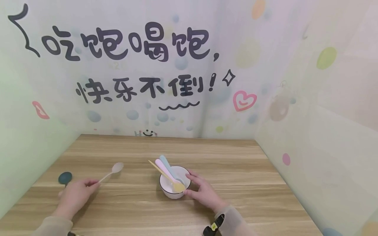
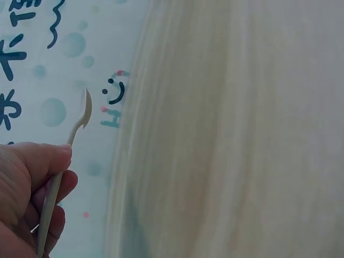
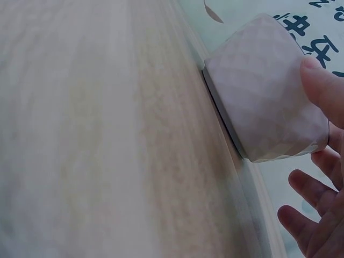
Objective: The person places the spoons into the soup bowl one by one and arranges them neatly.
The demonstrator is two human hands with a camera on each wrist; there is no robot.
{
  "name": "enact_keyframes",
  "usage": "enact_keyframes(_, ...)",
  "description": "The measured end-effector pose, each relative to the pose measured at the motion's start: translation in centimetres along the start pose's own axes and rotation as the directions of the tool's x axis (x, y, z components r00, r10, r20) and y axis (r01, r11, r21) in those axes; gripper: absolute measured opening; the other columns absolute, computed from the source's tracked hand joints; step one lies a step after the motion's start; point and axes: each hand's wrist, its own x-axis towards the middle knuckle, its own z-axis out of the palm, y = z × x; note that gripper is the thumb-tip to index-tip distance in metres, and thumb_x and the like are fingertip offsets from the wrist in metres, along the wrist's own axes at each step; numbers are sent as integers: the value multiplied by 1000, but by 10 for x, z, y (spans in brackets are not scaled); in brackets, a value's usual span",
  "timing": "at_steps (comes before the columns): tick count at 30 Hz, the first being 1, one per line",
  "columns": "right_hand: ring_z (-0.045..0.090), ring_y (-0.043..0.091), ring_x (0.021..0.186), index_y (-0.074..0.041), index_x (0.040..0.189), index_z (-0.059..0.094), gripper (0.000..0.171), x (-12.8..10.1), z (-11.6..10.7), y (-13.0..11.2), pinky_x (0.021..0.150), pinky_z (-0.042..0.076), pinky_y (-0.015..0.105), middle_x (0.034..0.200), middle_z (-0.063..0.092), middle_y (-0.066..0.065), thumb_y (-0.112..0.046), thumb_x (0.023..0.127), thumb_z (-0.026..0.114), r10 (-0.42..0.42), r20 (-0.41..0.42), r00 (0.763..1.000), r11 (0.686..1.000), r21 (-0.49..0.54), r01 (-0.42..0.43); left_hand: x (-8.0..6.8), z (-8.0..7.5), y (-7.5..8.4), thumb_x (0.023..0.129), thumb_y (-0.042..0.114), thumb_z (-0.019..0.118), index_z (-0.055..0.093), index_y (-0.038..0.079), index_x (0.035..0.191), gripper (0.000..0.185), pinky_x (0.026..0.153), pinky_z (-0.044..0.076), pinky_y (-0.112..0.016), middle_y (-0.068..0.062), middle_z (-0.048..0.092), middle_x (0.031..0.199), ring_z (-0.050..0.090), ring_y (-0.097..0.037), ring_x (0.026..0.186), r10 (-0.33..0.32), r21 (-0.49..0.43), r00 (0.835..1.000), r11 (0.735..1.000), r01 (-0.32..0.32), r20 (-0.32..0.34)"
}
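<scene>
My left hand (image 1: 77, 195) pinches the handle of a pale spoon (image 1: 117, 167) between thumb and fingers, its bowl end pointing away to the right. In the left wrist view that spoon (image 2: 52, 201) is seen edge-on. My right hand (image 1: 205, 193) grips the right side of a white bowl (image 1: 173, 196) with a dark rim, the thumb nearer and the fingers farther round. In the right wrist view the faceted outside of the bowl (image 3: 263, 91) shows. A yellow spoon (image 1: 178, 187), a pink spoon (image 1: 164, 167) and a blue-grey spoon (image 1: 166, 165) lean inside it.
A dark teal spoon (image 1: 65, 177) lies at the left, just past my left hand, which partly covers its handle. The wooden table (image 1: 236, 170) ends at a printed back wall (image 1: 183, 121), with walls on both sides.
</scene>
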Motion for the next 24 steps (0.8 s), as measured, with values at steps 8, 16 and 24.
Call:
enact_keyframes(8, 29, 26, 141, -9, 141, 49, 72, 1, 0, 1, 110, 25, 51, 154, 34, 2, -42, 83, 74, -8, -4, 1000, 1000, -4, 8, -3, -8, 17, 94, 44, 56, 70, 9, 111, 41, 75, 28, -54, -18, 68, 109, 57, -46, 105, 43, -20, 999, 999, -43, 12)
enact_keyframes(16, 28, 26, 141, -9, 141, 48, 72, 1, 0, 1, 110, 25, 51, 154, 33, 3, -43, 82, 74, -7, -4, 1000, 1000, -5, 7, -7, -11, 34, 92, 39, 62, 73, 12, 105, 32, 75, 30, -49, -11, 72, 98, 63, -38, 97, 129, -4, 991, 992, -129, -20)
enact_keyframes(24, 28, 26, 141, -10, 141, 48, 73, 1, 1, 2, 110, 25, 51, 154, 32, 1, -43, 82, 74, 2, -2, 1000, 1000, -4, -2, -7, -12, 43, 91, 38, 65, 74, 13, 103, 29, 71, 31, -40, -5, 72, 94, 63, -23, 85, 172, -31, 985, 985, -172, -16)
